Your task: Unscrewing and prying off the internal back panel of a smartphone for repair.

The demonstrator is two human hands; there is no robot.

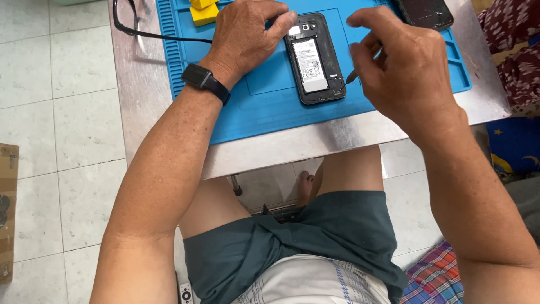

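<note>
Left hand point(244, 34) lies palm down on the blue mat point(270, 107), forearm running up from lower left, wrist wearing a black smartwatch point(205, 83). Fingers curl loosely, spread narrow; fingertips press the top left edge of the opened phone point(314, 58), steadying it, not wrapped around it.

Right hand point(402, 67) hovers just right of the phone, back of hand toward the camera, wrist bent down. Thumb and forefinger pinch together on a thin metal tool point(352, 76); only its grey tip shows below the fingers, just beside the phone's right edge. Cannot tell if the tip touches.

Phone lies flat, back cover off, near the mat's middle, slightly tilted. Black frame, glossy edges, white rectangular battery with a printed label, small camera module at the top.

Mat is soft-looking rubber, ribbed grooves along the left side, shallow compartments on the right. It sits on a brushed metal table point(337, 138). Yellow blocks point(203, 11) at the mat's top left. A dark, cracked second phone point(424, 12) at top right. Black cable point(146, 34) loops across the table's left. Floor is pale tile point(62, 112).
</note>
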